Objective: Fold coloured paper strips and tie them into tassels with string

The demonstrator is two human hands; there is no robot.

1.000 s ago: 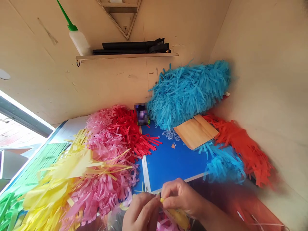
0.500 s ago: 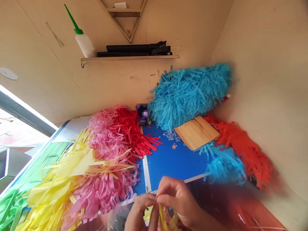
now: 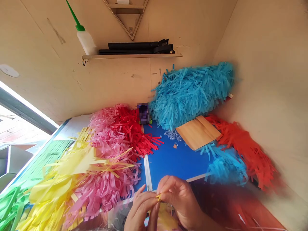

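Both hands meet at the near edge of the blue table (image 3: 178,165). My left hand (image 3: 141,208) is closed, thumb and fingers pinching a thin yellow paper strip (image 3: 159,197). The fingertips of my right hand (image 3: 179,199) press together on the same strip, touching the left ones. Beneath the hands hangs more yellow paper (image 3: 167,216), partly hidden by the fingers. Closest on the left lies pink fringed tissue paper (image 3: 106,186), with yellow tissue paper (image 3: 53,192) beside it.
Red fringe (image 3: 130,128) and a large blue fringe bundle (image 3: 192,94) lie at the back. A brown envelope (image 3: 198,132) rests near orange fringe (image 3: 243,147). Green strips (image 3: 45,157) cover the left edge. Above, a shelf (image 3: 132,56) holds a glue bottle (image 3: 86,41).
A small end of the yellow strip now shows between my fingertips. My left fingers have shifted, one finger now lifted behind. The view has moved slightly.
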